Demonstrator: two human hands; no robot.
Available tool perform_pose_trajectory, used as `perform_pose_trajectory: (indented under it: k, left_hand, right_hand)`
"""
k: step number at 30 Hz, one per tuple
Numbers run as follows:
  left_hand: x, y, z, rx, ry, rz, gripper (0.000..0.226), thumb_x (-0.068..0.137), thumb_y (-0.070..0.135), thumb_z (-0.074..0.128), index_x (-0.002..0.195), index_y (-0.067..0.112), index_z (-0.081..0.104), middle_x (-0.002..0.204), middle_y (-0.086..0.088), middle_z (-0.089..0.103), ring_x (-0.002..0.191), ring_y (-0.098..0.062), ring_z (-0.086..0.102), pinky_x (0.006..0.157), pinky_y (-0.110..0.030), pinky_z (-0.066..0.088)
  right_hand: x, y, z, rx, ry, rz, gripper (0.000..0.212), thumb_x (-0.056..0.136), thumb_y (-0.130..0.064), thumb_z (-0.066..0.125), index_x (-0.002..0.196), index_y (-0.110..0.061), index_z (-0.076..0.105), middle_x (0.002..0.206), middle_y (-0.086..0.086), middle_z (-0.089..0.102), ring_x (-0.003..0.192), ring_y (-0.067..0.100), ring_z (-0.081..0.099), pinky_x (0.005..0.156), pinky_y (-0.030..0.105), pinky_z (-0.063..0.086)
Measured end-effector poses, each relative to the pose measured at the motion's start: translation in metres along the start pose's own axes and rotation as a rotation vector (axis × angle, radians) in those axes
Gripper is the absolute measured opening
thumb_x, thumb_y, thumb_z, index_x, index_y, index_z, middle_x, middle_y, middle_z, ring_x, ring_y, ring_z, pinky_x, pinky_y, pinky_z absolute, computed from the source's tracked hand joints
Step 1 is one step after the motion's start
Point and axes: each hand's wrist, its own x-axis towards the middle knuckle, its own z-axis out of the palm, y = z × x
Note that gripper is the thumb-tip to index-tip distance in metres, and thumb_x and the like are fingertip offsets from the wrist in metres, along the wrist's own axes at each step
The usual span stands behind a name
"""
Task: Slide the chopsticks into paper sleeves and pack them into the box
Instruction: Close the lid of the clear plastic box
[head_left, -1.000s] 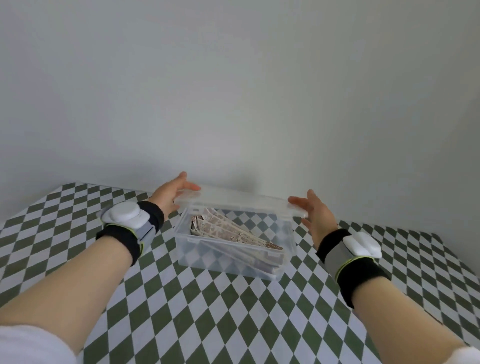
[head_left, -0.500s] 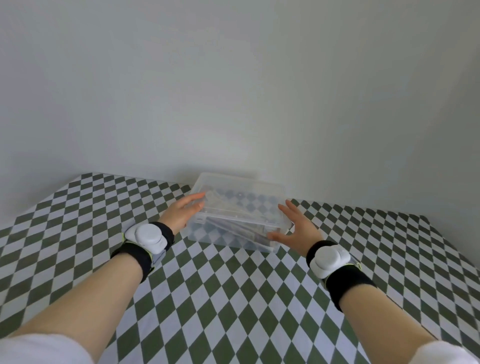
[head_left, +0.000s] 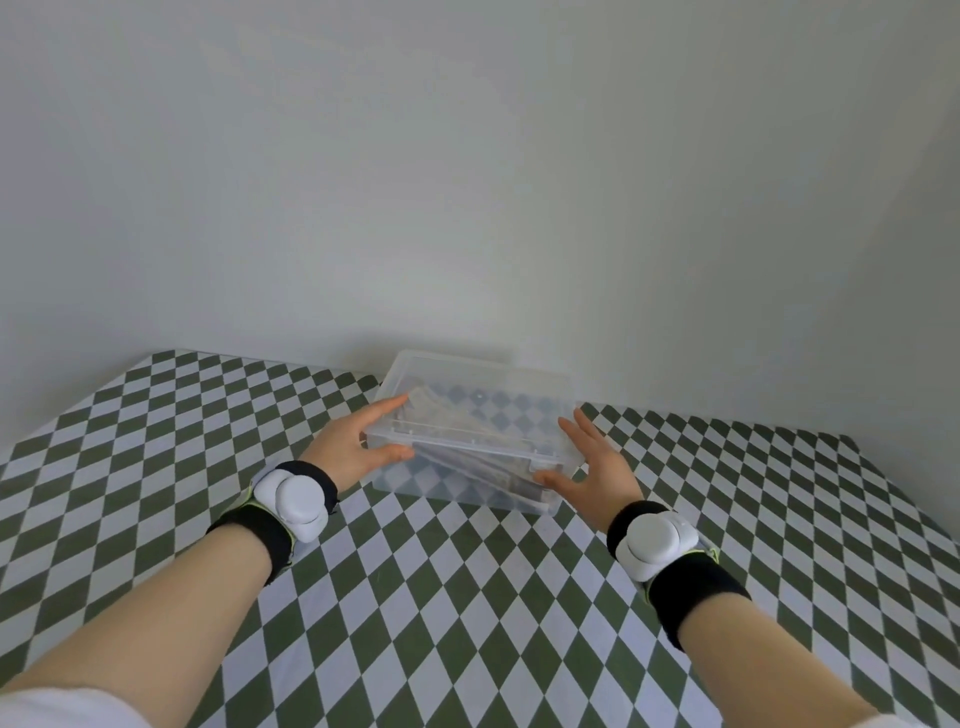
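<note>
"Where is your box?"

"The see-through plastic box (head_left: 415, 480) sits at the far side of the green and white checked table (head_left: 467, 597), close to the plain grey wall (head_left: 467, 182). Its flat clear lid (head_left: 483, 400) is on top."

"What is inside?"

"Brown paper sleeves (head_left: 498, 470) lie slanted in it. I cannot see the chopsticks themselves."

"What are your hands doing?"

"My left hand (head_left: 345, 447) is at the box's left end, with flat fingers along the lid's edge and my thumb on the front wall. My right hand (head_left: 597, 475) is at the right front corner. Its fingers are spread wide, and its thumb touches the corner."
</note>
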Motion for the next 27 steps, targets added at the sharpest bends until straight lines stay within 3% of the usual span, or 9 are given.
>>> perform_pose_trajectory:
  k: [4, 8, 12, 16, 22, 27]
  left_hand:
    - [0.008, 0.008, -0.003, 0.024, -0.011, -0.007, 0.067, 0.079, 0.027, 0.072, 0.137, 0.036, 0.040, 0.131, 0.018, 0.041, 0.119, -0.003, 0.038, 0.099, -0.022, 0.031]
    - [0.036, 0.022, -0.007, 0.044, 0.015, 0.002, 0.071, 0.078, 0.028, 0.074, 0.139, 0.034, 0.039, 0.143, 0.010, 0.041, 0.131, -0.013, 0.038, 0.108, -0.031, 0.031]
    - [0.064, 0.029, 0.004, 0.048, 0.017, 0.002, 0.071, 0.079, 0.027, 0.073, 0.141, 0.030, 0.038, 0.144, 0.008, 0.041, 0.131, -0.016, 0.039, 0.107, -0.031, 0.032]
    - [0.080, 0.022, 0.008, 0.032, 0.021, -0.004, 0.071, 0.076, 0.025, 0.076, 0.139, 0.030, 0.042, 0.142, 0.008, 0.043, 0.130, -0.014, 0.040, 0.107, -0.029, 0.032]
    - [0.082, -0.003, 0.010, 0.059, 0.020, -0.030, 0.069, 0.075, 0.025, 0.077, 0.135, 0.031, 0.044, 0.138, 0.006, 0.043, 0.129, -0.015, 0.038, 0.102, -0.030, 0.031]
    - [0.096, 0.009, 0.016, 0.393, -0.114, -0.127, 0.076, 0.080, 0.036, 0.071, 0.143, 0.029, 0.031, 0.149, -0.009, 0.027, 0.136, -0.027, 0.028, 0.111, -0.040, 0.028]
  right_hand:
    - [0.008, -0.001, -0.005, -0.088, -0.046, 0.026, 0.076, 0.082, -0.042, 0.064, 0.144, -0.024, 0.024, 0.155, -0.007, 0.008, 0.139, 0.018, 0.024, 0.109, 0.030, 0.027]
    - [0.031, -0.005, -0.016, -0.061, -0.017, 0.054, 0.074, 0.083, -0.035, 0.066, 0.144, -0.023, 0.026, 0.155, -0.005, 0.010, 0.140, 0.019, 0.020, 0.113, 0.033, 0.025]
    - [0.056, 0.004, -0.025, -0.034, 0.004, 0.092, 0.073, 0.081, -0.032, 0.068, 0.143, -0.021, 0.030, 0.154, -0.004, 0.015, 0.133, 0.023, 0.034, 0.109, 0.040, 0.033]
    - [0.071, 0.012, -0.022, -0.044, 0.005, 0.077, 0.070, 0.082, -0.029, 0.068, 0.142, -0.018, 0.033, 0.154, -0.003, 0.018, 0.139, 0.017, 0.024, 0.113, 0.033, 0.023]
    - [0.079, 0.016, -0.005, -0.143, -0.007, 0.026, 0.068, 0.083, -0.032, 0.064, 0.141, -0.022, 0.030, 0.153, -0.009, 0.016, 0.134, 0.014, 0.031, 0.105, 0.030, 0.033]
    - [0.087, 0.017, -0.018, -0.240, -0.133, 0.059, 0.071, 0.082, -0.030, 0.065, 0.142, -0.020, 0.028, 0.154, -0.004, 0.013, 0.139, 0.016, 0.022, 0.109, 0.031, 0.026]
